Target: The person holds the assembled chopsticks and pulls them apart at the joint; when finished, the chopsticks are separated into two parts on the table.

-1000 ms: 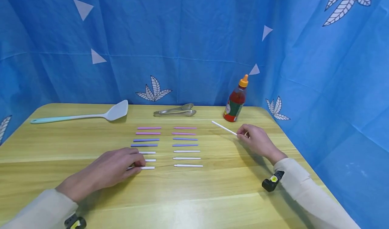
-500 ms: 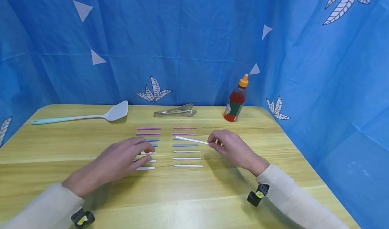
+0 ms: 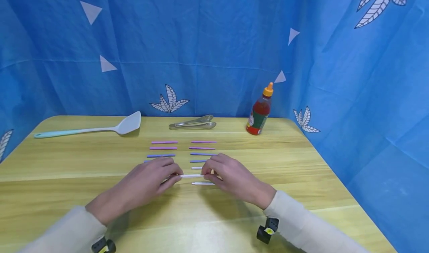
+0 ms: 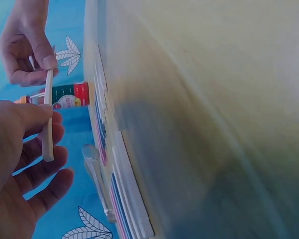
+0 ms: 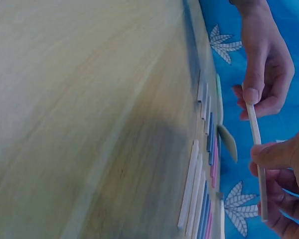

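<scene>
A slim white stick (image 3: 192, 176) is held level above the table, between my two hands. My left hand (image 3: 144, 180) pinches its left part between thumb and fingers, while the right hand (image 3: 234, 178) pinches the other end. The left wrist view shows the stick (image 4: 48, 129) running past my left thumb, its near end free. Below the hands lie two columns of short sticks: pink ones (image 3: 164, 142), blue ones (image 3: 161, 155) and white ones (image 3: 202, 183). In the head view the hands cover part of the lower rows; the right wrist view shows more white sticks (image 5: 189, 184).
A spatula (image 3: 129, 123) with a mint handle lies at the back left. Metal tongs (image 3: 193, 125) lie at the back middle. A red sauce bottle (image 3: 259, 113) with an orange cap stands at the back right, before a blue curtain (image 3: 221, 51).
The right hand has brought its white stick leftward and nearer the front. My left hand has left the lower-left white sticks, moved right, and now pinches the stick's other part.
</scene>
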A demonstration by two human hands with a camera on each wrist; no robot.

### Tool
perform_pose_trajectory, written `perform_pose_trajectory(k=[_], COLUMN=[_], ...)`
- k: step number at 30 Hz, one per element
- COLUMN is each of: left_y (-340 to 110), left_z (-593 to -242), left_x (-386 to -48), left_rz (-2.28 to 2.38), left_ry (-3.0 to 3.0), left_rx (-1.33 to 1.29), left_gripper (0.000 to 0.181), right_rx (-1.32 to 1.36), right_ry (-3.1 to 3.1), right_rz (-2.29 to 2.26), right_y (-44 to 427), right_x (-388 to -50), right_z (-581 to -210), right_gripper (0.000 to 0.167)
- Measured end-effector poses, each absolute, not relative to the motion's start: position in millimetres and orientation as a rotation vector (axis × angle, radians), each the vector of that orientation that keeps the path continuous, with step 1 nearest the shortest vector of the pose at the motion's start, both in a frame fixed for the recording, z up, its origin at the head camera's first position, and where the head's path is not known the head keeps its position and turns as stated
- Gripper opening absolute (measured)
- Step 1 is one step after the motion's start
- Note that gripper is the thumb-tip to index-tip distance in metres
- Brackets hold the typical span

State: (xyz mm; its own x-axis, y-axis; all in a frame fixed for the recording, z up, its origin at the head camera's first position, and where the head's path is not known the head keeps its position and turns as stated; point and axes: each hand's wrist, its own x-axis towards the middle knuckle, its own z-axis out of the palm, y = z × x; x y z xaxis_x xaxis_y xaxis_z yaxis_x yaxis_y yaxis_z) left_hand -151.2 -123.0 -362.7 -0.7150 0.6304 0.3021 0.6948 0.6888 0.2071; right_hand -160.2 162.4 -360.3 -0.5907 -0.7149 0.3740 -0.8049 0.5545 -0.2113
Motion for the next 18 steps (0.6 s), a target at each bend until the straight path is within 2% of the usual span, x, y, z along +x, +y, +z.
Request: perform_pose_trajectory(k=[18], left_y=[-137.1], left_z=[-372.3], left_x=[-141.2], left_rz=[-0.441], left_ry=[-2.510], left_rx=[-1.190], left_gripper=[0.005], right_rx=[1.330], right_ry=[-2.594], right_rz=[0.595], right_y=[155.1], right_x=[-151.7], right_z=[-366.6], right_gripper=[0.005])
